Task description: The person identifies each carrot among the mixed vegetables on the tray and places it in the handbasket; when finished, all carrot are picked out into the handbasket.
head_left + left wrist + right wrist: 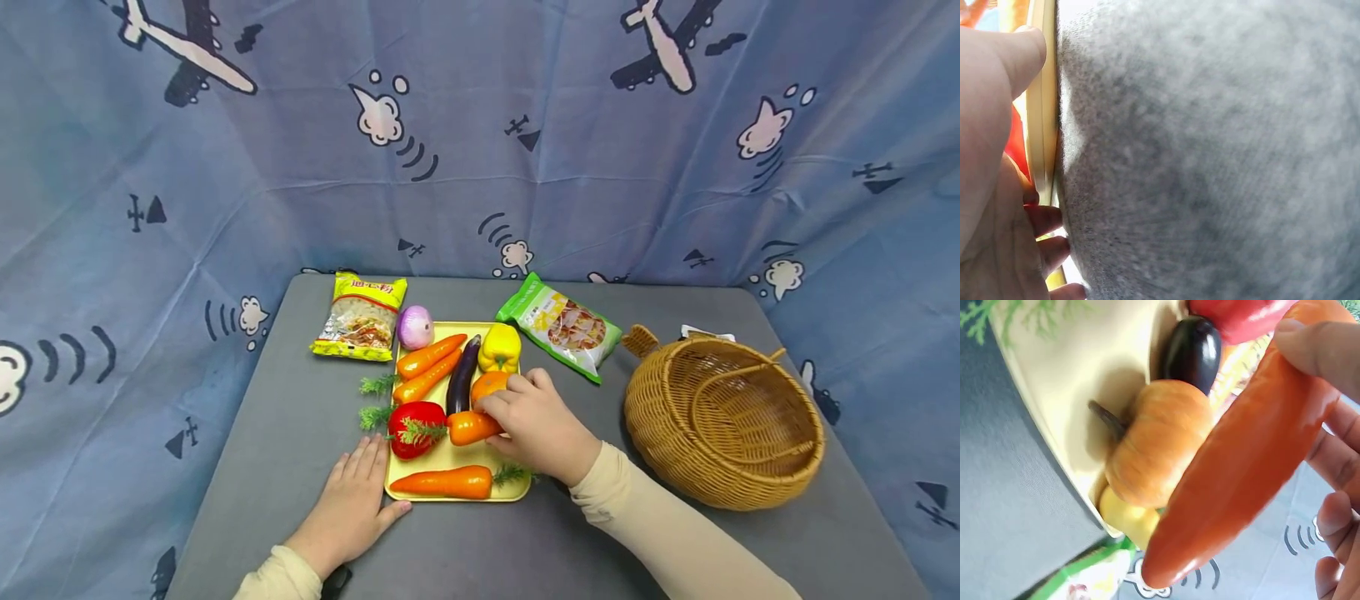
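Observation:
My right hand (542, 427) pinches a carrot (471, 427) near its leafy end, above the yellow tray (442, 499). In the right wrist view the carrot (1241, 456) slants across, with the small pumpkin (1163, 442) and eggplant (1192, 355) behind it. My left hand (352, 502) lies with straight fingers against the tray's left edge; the left wrist view shows the hand (991, 144) beside the tray rim (1042, 119). On the tray are a red pepper (411, 440), two carrots at upper left, another carrot (446, 482) at the front and a yellow pepper (500, 348).
A purple onion (416, 327) sits at the tray's back left corner, next to a yellow food bag (362, 317). Behind the tray to the right lies a green food bag (562, 327). A wicker basket (697, 450) stands at the right, with a small white item (707, 333) behind it.

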`<act>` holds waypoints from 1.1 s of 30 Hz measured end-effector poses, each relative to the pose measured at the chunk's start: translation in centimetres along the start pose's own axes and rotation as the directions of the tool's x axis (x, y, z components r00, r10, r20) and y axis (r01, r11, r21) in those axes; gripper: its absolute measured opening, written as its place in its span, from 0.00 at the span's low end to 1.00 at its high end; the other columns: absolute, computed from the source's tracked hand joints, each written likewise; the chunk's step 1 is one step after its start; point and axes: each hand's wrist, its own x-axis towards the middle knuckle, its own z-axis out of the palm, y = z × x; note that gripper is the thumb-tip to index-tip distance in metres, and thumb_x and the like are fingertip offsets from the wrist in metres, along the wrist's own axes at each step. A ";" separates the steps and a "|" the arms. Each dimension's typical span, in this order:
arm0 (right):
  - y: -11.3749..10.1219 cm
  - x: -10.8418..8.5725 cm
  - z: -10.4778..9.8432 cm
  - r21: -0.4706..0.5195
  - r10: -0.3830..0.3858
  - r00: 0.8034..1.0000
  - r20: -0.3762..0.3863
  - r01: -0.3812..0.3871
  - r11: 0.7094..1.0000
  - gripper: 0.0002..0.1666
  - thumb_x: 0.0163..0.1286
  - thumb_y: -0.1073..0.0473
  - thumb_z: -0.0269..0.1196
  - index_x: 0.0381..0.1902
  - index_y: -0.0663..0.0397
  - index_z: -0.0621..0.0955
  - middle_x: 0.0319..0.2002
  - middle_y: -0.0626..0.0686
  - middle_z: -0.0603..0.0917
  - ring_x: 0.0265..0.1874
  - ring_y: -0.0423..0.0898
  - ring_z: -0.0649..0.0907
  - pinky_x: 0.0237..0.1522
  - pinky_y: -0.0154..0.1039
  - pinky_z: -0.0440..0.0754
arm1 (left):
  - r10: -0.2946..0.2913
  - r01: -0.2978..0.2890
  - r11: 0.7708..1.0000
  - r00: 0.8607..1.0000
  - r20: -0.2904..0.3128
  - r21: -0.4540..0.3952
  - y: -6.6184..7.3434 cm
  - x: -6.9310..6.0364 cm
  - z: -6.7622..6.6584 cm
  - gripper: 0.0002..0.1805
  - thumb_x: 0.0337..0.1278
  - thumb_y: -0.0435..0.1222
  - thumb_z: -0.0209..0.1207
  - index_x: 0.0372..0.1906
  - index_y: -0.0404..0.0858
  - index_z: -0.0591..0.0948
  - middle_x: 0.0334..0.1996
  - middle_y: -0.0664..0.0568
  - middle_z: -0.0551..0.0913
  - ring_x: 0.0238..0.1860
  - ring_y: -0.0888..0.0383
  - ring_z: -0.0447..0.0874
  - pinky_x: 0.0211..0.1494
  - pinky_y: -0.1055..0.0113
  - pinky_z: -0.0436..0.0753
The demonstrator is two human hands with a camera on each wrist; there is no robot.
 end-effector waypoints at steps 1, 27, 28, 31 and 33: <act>0.0 -0.1 -0.2 -0.007 -0.001 1.000 -0.008 0.001 1.000 0.26 0.56 0.48 0.84 0.50 0.47 0.88 0.43 0.46 0.91 0.42 0.49 0.79 0.46 0.50 0.67 | -0.008 0.008 1.000 1.000 0.010 0.012 0.0 0.0 0.0 0.55 0.72 0.62 0.62 0.81 0.23 0.59 0.81 0.31 0.59 0.81 0.32 0.55 0.78 0.33 0.58; 1.6 -2.4 -7.2 -0.106 0.137 0.985 -0.108 -0.148 0.983 0.24 0.55 0.51 0.84 0.48 0.44 0.88 0.42 0.44 0.91 0.39 0.49 0.78 0.47 0.54 0.67 | -0.013 0.013 0.999 1.000 0.020 0.039 0.3 -0.7 -0.6 0.54 0.71 0.59 0.64 0.80 0.21 0.60 0.79 0.28 0.61 0.79 0.29 0.57 0.76 0.30 0.60; 1.7 -2.6 -7.5 -0.111 0.143 0.983 -0.112 -0.155 0.982 0.24 0.55 0.51 0.84 0.48 0.44 0.88 0.41 0.43 0.90 0.39 0.49 0.77 0.47 0.55 0.66 | -0.010 0.009 0.999 1.000 0.018 0.042 0.3 -0.6 -0.6 0.54 0.71 0.59 0.64 0.80 0.21 0.60 0.79 0.28 0.61 0.79 0.29 0.57 0.76 0.30 0.60; 2.1 -3.2 -8.4 -0.123 0.159 0.979 -0.125 -0.174 0.977 0.25 0.53 0.50 0.85 0.48 0.44 0.88 0.39 0.43 0.89 0.38 0.49 0.78 0.47 0.55 0.67 | -0.001 0.001 0.999 1.000 0.020 0.043 0.4 -0.5 -0.6 0.54 0.72 0.59 0.64 0.80 0.21 0.60 0.79 0.28 0.61 0.80 0.29 0.57 0.76 0.31 0.59; 2.3 -3.6 -8.9 -0.128 0.166 0.977 -0.134 -0.184 0.975 0.25 0.53 0.50 0.85 0.47 0.45 0.88 0.39 0.44 0.89 0.38 0.50 0.78 0.48 0.56 0.67 | 0.003 -0.004 0.999 1.000 0.020 0.043 0.5 -0.3 -0.6 0.53 0.71 0.59 0.64 0.80 0.21 0.60 0.79 0.28 0.61 0.79 0.29 0.57 0.76 0.30 0.60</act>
